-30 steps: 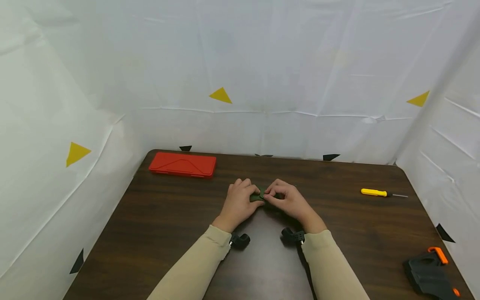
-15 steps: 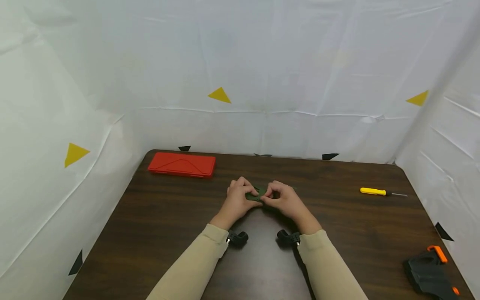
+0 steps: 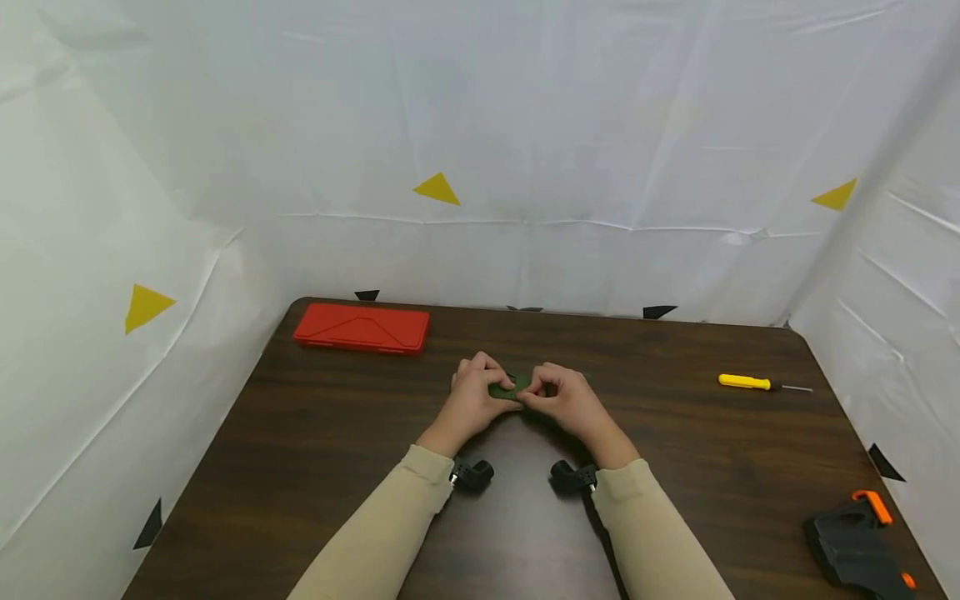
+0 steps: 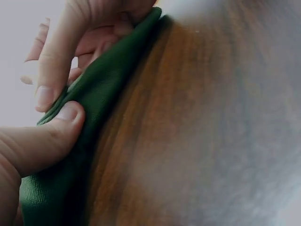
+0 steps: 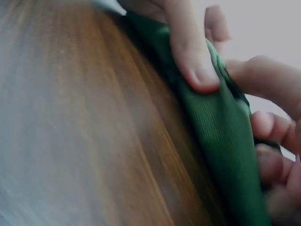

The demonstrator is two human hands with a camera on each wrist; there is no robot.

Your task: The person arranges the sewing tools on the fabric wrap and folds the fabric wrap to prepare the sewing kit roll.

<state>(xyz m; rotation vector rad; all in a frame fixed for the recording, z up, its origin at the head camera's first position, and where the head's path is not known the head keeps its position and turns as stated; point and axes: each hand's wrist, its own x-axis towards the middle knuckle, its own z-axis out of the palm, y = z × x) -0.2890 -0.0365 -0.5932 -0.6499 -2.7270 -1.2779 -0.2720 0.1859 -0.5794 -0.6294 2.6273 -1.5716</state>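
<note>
Both hands work on a green fabric item (image 4: 106, 77) low over the middle of the table. It has a fine ribbed weave and a gathered upper edge; its full shape is hidden by the hands. My left hand (image 3: 468, 400) grips it from the left, with the thumb (image 4: 47, 141) pressed on its near face. From the right my right hand (image 3: 568, 406) pinches its upper edge, close to that left thumb. In the right wrist view, the right index finger (image 5: 268, 82) reaches the edge, the other fingers are curled, and a dark strip (image 5: 268, 142) shows between them.
A red case (image 3: 362, 328) lies at the table's back left. A yellow-handled screwdriver (image 3: 744, 382) is at the right, and a black-and-orange clamp-like tool (image 3: 855, 542) at the right front. White sheeting (image 3: 600, 125) walls the dark wooden table (image 3: 300, 467).
Since a second ago the right hand has slid slightly left along the green fabric, closer to the left hand. More of the fabric shows between the hands. Other objects stay put.
</note>
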